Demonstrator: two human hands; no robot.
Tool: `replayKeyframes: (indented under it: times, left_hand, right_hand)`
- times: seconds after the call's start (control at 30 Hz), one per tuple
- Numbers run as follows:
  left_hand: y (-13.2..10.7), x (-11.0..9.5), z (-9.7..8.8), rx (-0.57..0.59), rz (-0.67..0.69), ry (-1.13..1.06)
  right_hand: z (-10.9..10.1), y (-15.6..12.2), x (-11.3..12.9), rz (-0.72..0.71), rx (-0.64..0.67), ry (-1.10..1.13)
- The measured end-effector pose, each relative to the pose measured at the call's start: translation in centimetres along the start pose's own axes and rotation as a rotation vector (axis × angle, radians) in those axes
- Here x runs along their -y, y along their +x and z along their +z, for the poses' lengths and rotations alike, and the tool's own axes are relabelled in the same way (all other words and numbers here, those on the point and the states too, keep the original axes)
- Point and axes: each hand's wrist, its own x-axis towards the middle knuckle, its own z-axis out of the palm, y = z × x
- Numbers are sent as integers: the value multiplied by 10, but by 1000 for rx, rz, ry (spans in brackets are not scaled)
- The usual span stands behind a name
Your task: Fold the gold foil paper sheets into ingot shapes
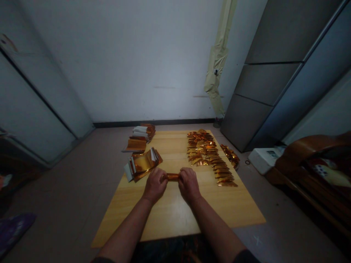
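Between my two hands, over the middle of the wooden table, is a narrow rolled piece of gold foil paper [172,177]. My left hand [156,182] is closed on its left end, and my right hand [188,182] grips the right end. Just beyond my left hand lies a stack of gold foil sheets [142,163] with pale backs, slightly curled. To the right of my right hand, folded gold foil pieces [201,148] sit in overlapping rows. The ends of the roll are hidden under my fingers.
More foil sheets [138,142] lie at the far left edge of the wooden table [175,215]. A heap of folded foil [230,156] is beyond the right edge. A grey refrigerator [255,80], a white box [264,160] and a wooden seat [307,179] stand at the right.
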Motion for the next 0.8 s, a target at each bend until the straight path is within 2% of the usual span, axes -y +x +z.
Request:
replayKeyframes:
  times: [0.33, 0.6, 0.8]
  left_hand:
    - [-2, 6, 5, 60, 56, 10]
    - [-1, 4, 4, 111, 48, 16]
    - [-1, 0, 1, 151, 9, 62]
  right_hand:
    - [-3, -1, 2, 17, 58, -95]
    - [-3, -3, 1, 40, 25, -77]
    - [-7, -5, 5, -8, 2, -71]
